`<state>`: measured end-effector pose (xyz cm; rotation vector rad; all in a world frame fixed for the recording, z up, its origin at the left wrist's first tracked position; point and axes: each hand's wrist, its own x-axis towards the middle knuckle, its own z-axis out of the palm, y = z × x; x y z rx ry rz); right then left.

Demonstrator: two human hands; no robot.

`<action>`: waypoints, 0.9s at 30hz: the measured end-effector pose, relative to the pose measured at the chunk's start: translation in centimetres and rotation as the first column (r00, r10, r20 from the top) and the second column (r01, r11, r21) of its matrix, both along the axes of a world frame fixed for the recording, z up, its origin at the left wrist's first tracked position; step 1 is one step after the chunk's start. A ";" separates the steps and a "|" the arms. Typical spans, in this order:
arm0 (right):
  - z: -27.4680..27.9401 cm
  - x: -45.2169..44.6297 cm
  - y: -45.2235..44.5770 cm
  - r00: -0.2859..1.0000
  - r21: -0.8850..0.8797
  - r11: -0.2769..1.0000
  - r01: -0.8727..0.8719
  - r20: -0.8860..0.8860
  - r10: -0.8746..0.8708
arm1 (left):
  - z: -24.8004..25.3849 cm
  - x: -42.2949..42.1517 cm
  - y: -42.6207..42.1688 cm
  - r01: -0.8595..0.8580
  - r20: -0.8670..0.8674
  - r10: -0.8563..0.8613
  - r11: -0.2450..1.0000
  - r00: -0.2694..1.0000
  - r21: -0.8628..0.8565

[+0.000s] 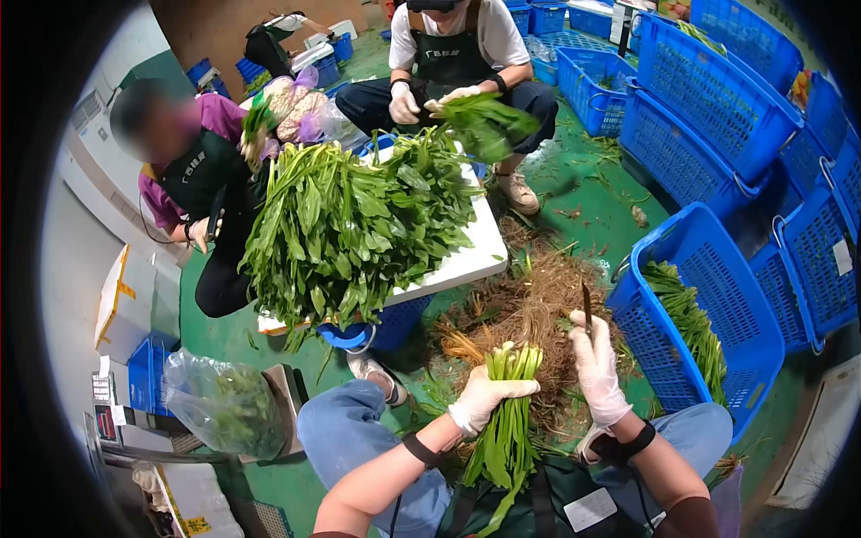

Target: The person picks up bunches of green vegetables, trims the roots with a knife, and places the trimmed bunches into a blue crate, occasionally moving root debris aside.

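Note:
My gloved left hand [489, 400] is closed round a bunch of green leafy stalks [507, 439], cut ends up, leaves hanging toward my lap. To its right, my gloved right hand [596, 368] holds a knife [587, 309] with the dark blade pointing up, apart from the bunch. Below and beyond both hands lies a heap of brown roots and trimmings [547, 305] on the green floor. A large pile of leafy greens [350, 233] covers a white board [475, 247] resting on a blue basket [390, 327].
A blue basket [659, 350] with greens stands at my right; stacked blue crates [708, 108] are behind it. One co-worker [457, 54] sits opposite with greens, another [193, 161] at the left. A plastic bag of greens [229, 408] lies lower left.

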<state>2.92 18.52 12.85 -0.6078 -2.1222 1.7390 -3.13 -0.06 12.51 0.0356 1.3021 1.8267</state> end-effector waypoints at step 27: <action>-1.4 2.2 0.3 0.977 0.310 0.926 -0.215 0.070 0.203 | 1.5 -0.6 -1.4 0.090 0.043 -0.095 0.989 0.995 0.115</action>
